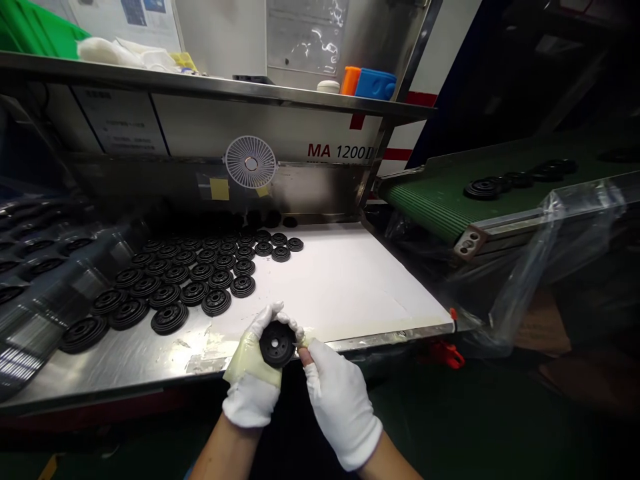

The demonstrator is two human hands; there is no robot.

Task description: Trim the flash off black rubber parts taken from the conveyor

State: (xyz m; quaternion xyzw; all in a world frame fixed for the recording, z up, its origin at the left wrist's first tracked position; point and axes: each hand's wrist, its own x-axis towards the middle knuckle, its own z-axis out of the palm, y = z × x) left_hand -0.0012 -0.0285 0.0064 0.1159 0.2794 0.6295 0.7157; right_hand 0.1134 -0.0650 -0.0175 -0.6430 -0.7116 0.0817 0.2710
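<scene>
My left hand (257, 363), in a white glove with a yellowish palm, is wrapped round a round black plastic wheel (277, 344) with a small hole in its centre. The wheel's flat face is turned up toward me, just in front of the table's near edge. My right hand (340, 393), also in a white glove, is closed in a pinch at the wheel's right rim, with a bare thumb tip showing. Whatever lies between its fingers is hidden. Several similar black wheels (201, 272) lie in rows on the table to the left.
A metal table (135, 363) carries a white sheet (345, 273). Stacked trays (65, 313) of black parts stand at the left. A small fan (251, 163) hangs under the shelf (210, 87). At right, a green conveyor (430, 203) bears more black wheels (483, 189). Red clippers (447, 355) hang at the front edge.
</scene>
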